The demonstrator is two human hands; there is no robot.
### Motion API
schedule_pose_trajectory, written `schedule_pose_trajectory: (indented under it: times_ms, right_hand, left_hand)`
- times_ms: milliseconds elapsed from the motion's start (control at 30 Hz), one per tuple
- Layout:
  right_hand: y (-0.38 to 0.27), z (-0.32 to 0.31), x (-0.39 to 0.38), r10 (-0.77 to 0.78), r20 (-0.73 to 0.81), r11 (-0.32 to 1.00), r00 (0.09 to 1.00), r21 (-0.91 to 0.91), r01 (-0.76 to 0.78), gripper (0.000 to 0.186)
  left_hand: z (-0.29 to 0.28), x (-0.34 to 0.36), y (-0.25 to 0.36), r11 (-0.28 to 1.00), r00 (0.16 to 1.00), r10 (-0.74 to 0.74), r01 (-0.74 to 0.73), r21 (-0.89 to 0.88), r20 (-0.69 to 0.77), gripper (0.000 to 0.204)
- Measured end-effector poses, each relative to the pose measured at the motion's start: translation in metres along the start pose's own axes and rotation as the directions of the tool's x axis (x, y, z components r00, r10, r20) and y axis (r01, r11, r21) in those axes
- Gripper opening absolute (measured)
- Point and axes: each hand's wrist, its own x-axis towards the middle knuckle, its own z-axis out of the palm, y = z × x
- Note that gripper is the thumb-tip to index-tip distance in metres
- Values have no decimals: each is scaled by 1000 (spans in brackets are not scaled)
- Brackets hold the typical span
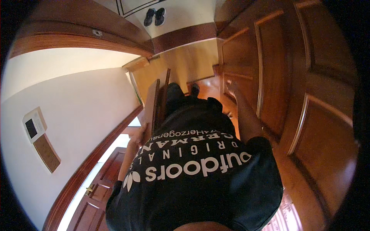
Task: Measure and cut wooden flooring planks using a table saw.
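At my left side, my left hand [139, 134] grips the lower end of brown wooden boards [151, 103]. They look like two flat panels side by side, held against my body and reaching forward; part of them is hidden by my black shirt. My right hand [232, 88] is out in front, close to the brown panelled door [271, 69] on the right. Its fingers look loosely apart with nothing visible in them, though it is dim and I cannot tell whether they touch the door.
A white wall [73, 92] on the left carries a white panel with a dark screen [34, 125]. Ahead lies a doorway threshold [185, 37], with a pair of dark shoes [154, 17] beyond it. Behind on the left is another brown door [101, 192] with a brass handle.
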Motion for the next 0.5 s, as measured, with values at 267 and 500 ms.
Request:
schedule_pose_trajectory:
  times_ms: [267,500]
  right_hand:
    - [-33,-130,199,-425,-203,811,882,-518,272,47]
    - [-29,-112,218,-37,-72,999,997,-42,34,44]
  left_hand:
    - [-10,113,89,996,998,63,-61,62,-24,52]
    - [78,145,261,997,998,61,-62,-37,-23,59]
